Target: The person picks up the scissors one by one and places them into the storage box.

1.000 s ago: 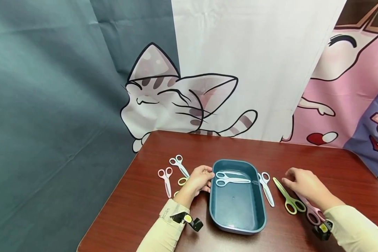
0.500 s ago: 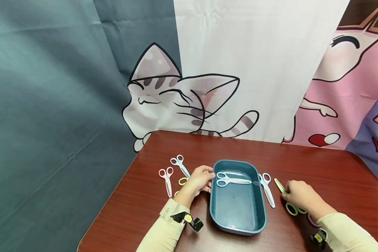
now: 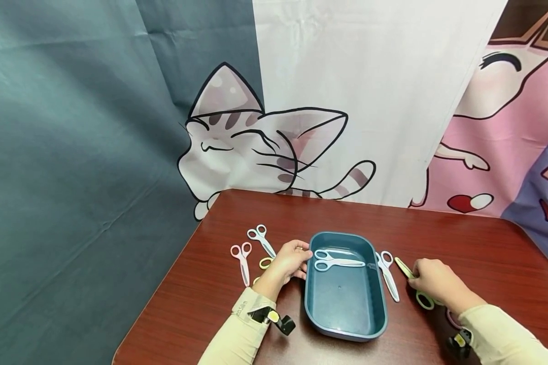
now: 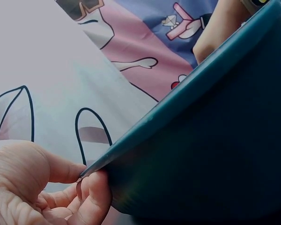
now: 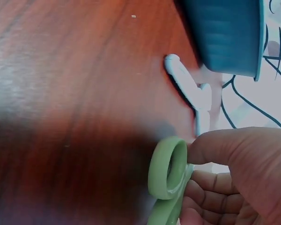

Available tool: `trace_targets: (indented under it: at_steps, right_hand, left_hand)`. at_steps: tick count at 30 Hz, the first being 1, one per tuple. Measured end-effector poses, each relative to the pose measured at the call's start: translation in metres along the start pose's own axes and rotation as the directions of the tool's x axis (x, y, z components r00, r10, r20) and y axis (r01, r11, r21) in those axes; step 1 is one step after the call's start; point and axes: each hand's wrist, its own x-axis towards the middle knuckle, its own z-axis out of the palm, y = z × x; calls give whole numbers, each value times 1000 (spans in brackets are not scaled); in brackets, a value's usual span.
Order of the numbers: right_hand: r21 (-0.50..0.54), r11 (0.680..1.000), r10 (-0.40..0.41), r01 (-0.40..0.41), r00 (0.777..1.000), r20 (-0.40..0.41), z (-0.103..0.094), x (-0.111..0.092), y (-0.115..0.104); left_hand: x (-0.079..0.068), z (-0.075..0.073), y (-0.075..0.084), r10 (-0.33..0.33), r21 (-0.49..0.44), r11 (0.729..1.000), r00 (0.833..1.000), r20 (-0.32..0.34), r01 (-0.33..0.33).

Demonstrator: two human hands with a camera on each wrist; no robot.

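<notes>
A teal oval tray (image 3: 342, 309) sits mid-table with pale blue scissors (image 3: 337, 261) lying inside. My left hand (image 3: 291, 261) pinches the tray's left rim; in the left wrist view thumb and fingers (image 4: 91, 190) close on the rim of the tray (image 4: 215, 140). To the right of the tray, my right hand (image 3: 431, 281) grips green scissors (image 3: 404, 268) near their handles. The right wrist view shows fingers (image 5: 234, 180) curled round the green handle ring (image 5: 154, 176), close above the table.
Pale scissors (image 3: 387, 276) lie between the tray and my right hand, and they show as pale scissors (image 5: 192, 91) beside the tray (image 5: 225, 33). Left of the tray lie pale blue scissors (image 3: 261, 239), pink scissors (image 3: 242, 261) and yellow-green scissors (image 3: 265, 263), half hidden. Pink scissors (image 3: 452, 319) peek from under my right forearm.
My right hand came down from beside the green scissors onto them and closed round them, shifting them slightly. My left hand stayed on the tray rim.
</notes>
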Motion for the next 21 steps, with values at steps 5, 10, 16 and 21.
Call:
trace_targets:
  at_steps: [5, 10, 16, 21]
  right_hand:
    - [15, 1000, -7, 7, 1000, -17, -8, 6, -4]
    - [43, 998, -52, 54, 998, -40, -22, 16, -14]
    - [77, 988, -129, 132, 990, -48, -35, 26, -33]
    - [88, 976, -194, 198, 980, -51, -38, 34, -52]
  left_hand:
    - [-1, 0, 1, -2, 3, 1000, 1000, -6, 2]
    - [-1, 1, 1, 8, 7, 1000, 1000, -13, -7]
    - [0, 1, -1, -1, -5, 1000, 1000, -12, 1]
    - [0, 1, 0, -7, 0, 1000, 1000, -19, 7]
